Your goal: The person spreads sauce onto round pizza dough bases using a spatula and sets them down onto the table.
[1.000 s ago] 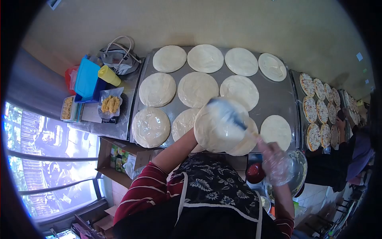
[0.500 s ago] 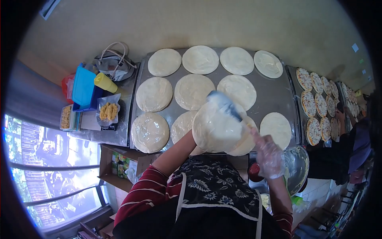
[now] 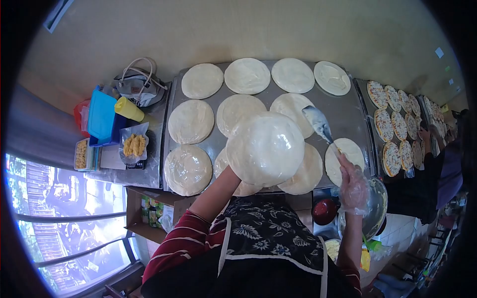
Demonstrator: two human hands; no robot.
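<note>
A round pizza base (image 3: 266, 149) with a glossy, creamy white coating is raised above the metal table (image 3: 328, 126). My left wrist (image 3: 231, 180) runs in under it; the hand itself is hidden beneath the base, holding it up. In a clear plastic glove, my right hand (image 3: 354, 191) grips the handle of a large spoon (image 3: 318, 121) smeared with white sauce. The spoon is to the right of the raised base, apart from it. More pale bases lie in rows on the table, including a coated one (image 3: 188, 170) at front left.
At left sit a blue box (image 3: 105, 116), a yellow cup (image 3: 129, 109), a bag (image 3: 141, 87) and fried pieces (image 3: 134, 145) on plastic. Topped pizzas (image 3: 391, 159) lie on the right table beside another person (image 3: 422, 184). A metal bowl (image 3: 375, 211) and red bowl (image 3: 324, 212) stand below.
The spoon has lifted off the coated base and swung right with my right hand. The raised base has shifted slightly left, and its coating looks smoother.
</note>
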